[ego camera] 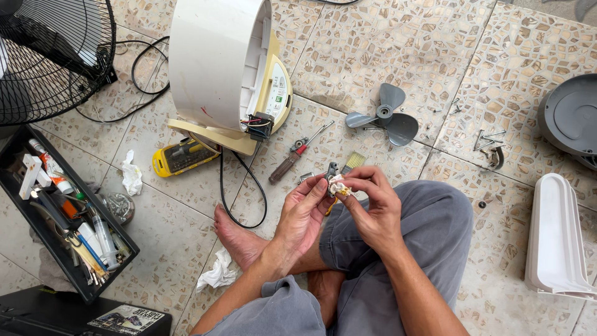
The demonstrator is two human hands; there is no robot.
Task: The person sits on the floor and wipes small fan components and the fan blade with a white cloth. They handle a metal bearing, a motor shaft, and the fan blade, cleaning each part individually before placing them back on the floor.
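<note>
I sit cross-legged on a speckled tile floor. My left hand holds a small dark metal part up by its fingertips. My right hand presses a crumpled white tissue against that part. Both hands meet above my knee. A red-handled screwdriver and a small brush lie on the floor just beyond the hands. A grey three-blade fan propeller lies farther off to the right.
A white-and-cream appliance housing with a control panel and black cord stands ahead. A yellow bit case, crumpled tissues, a black tool tray, a black fan grille, a white panel, a grey cover and loose screws surround me.
</note>
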